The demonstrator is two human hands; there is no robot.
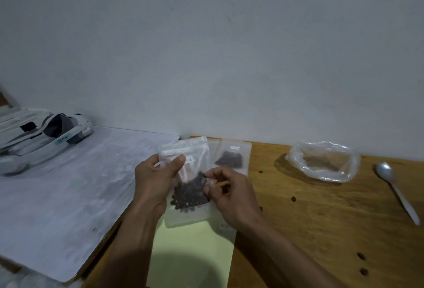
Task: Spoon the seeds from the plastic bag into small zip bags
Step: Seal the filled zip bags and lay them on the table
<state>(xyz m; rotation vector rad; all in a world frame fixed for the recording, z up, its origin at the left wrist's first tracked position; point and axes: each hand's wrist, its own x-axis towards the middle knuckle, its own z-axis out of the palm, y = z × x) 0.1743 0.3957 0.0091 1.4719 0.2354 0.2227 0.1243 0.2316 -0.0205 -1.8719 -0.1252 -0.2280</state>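
A clear small zip bag of dark seeds [187, 186] is held above a pale yellow sheet of paper [192, 253] on the wooden desk [321, 230]. At one o'clock a second clear filled zip bag [231, 156] lies flat. At three o'clock sits an open crumpled plastic bag [323, 161], with a white plastic spoon [395, 190] right of it. At nine o'clock lies a large white board [64, 191].

small white labels on zip bags [186, 163], print too blurred to read

hands [158, 182]: two, bare | forearms: bare, no sleeves in view | rings, watch: none seen
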